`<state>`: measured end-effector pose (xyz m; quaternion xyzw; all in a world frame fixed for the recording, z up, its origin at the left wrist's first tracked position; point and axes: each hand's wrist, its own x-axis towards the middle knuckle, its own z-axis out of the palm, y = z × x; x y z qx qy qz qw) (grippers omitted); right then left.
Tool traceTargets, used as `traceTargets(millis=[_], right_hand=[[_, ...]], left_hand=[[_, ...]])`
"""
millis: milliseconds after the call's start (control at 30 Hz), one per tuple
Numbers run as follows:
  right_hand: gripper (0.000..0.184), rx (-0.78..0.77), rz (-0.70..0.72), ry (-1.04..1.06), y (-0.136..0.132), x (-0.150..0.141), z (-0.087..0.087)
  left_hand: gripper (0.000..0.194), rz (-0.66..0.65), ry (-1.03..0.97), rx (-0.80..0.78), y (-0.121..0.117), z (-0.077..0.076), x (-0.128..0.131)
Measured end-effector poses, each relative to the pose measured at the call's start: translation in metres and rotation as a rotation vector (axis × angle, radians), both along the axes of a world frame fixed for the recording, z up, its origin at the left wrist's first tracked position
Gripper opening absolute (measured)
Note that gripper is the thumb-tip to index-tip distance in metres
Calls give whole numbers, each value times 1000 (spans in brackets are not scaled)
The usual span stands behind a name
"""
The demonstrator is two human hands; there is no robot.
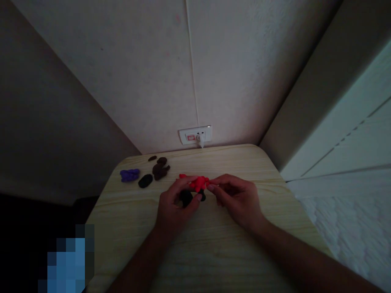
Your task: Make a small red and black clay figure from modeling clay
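A small red and black figure (199, 184), which looks like modelling clay, is held over the middle of the wooden table. My left hand (175, 202) curls round it, with the thumb on a black lower part (202, 196). A larger black rounded piece (185, 197) shows between the thumb and fingers; whether it joins the figure cannot be made out. My right hand (240, 197) pinches the figure's right end between thumb and forefinger. Part of the red clay is hidden behind the left fingers.
On the table (232, 252), at the back left, lie a purple clay lump (130, 175), a black flat oval (146, 181) and several dark brown pieces (160, 171). A wall socket (195, 135) with a plug and cable is behind the table. A white quilted surface (345, 228) lies right.
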<state>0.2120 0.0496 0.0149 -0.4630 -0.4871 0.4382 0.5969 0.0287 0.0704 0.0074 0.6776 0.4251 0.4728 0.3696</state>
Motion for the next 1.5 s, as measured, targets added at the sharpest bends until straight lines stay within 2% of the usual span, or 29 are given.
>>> traceTargets(millis=[200, 367, 633, 833, 967, 1200, 1500], right_hand=[[23, -16, 2, 22, -1, -1, -1], [16, 15, 38, -48, -3, 1, 1], [5, 239, -31, -268, 1, 7, 2], [20, 208, 24, -241, 6, 14, 8], [29, 256, 90, -285, 8, 19, 12], [24, 259, 136, -317, 5, 20, 16], [25, 309, 139, -321, 6, 18, 13]], left_hand=[[39, 3, 17, 19, 1, -2, -1], [40, 4, 7, -6, 0, -2, -2], [39, -28, 0, 15, 1, -4, -4], [38, -83, -13, -1, 4, -2, -7], [39, -149, 7, -15, 5, 1, -10], [38, -211, 3, -76, 3, 2, -13], [39, -267, -140, -176, 2, -4, -9]])
